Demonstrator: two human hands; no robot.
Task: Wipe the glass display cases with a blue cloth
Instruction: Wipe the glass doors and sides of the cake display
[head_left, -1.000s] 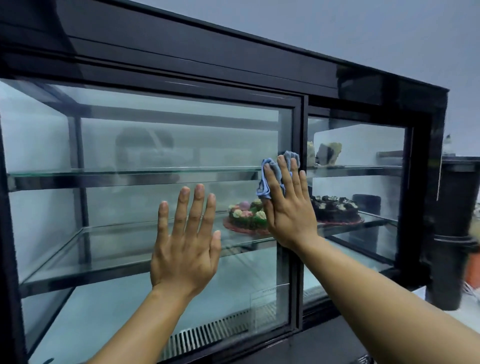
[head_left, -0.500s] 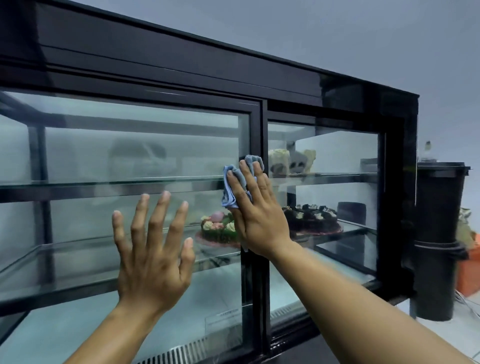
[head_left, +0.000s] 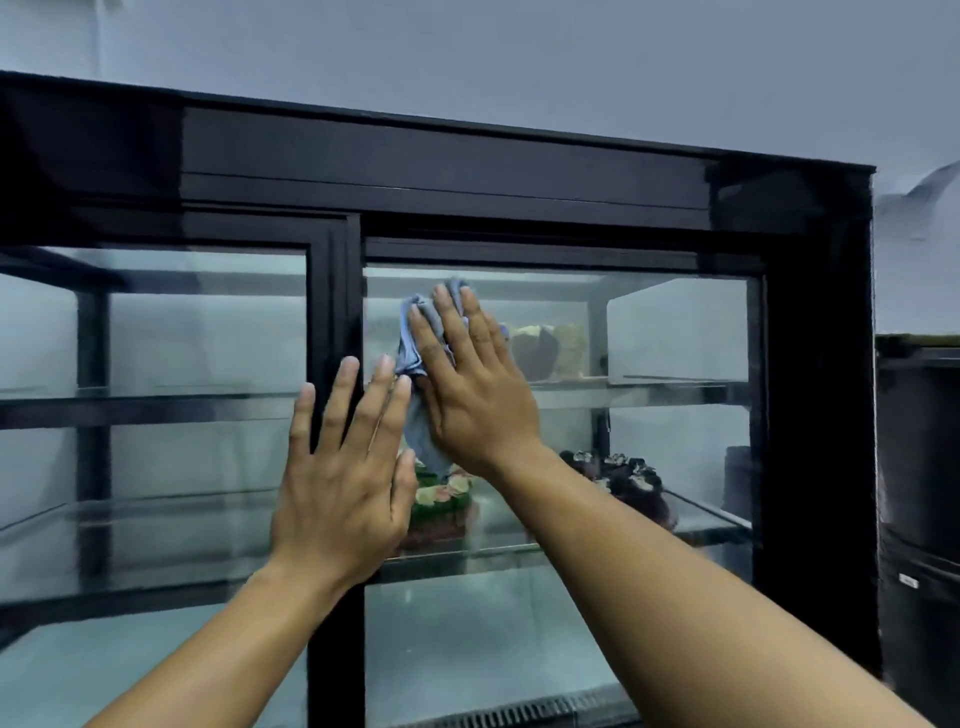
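Two hands (head_left: 343, 483) are up. What do they do?

Both are flat with straight fingers. The left hand lies on the tall black middle post (head_left: 332, 291) of the big black-framed glass display case (head_left: 467, 171). It holds nothing. The right hand (head_left: 478, 395) is higher and presses the soft crumpled blue cloth (head_left: 415, 338) on the clear right glass door (head_left: 675, 338). Its fingers are not curled round the cloth.

Where is the cloth?

It is under the right palm. Some peeks out above the fingertips, and some hangs down between the two hands. The left fingertips are just beside it.

What is behind the glass?

Under the right wrist sits a round cake with green sides and pale flowers (head_left: 441, 499). The left thumb and the cloth hide part of it. To the right of that wrist is a dark brown cake with white bits (head_left: 634, 483) on the same clear glass shelf (head_left: 717, 519). Just right of the right hand, one shelf up, is a pale lumpy cake (head_left: 550, 348), but it is too blurry to tell more.

Anything else?

Far below both arms runs a dark slotted metal vent (head_left: 530, 712). Well to the right of the right arm, past the case, stands a tall black round bin (head_left: 919, 441). Above the hands is a plain grey wall (head_left: 519, 62).
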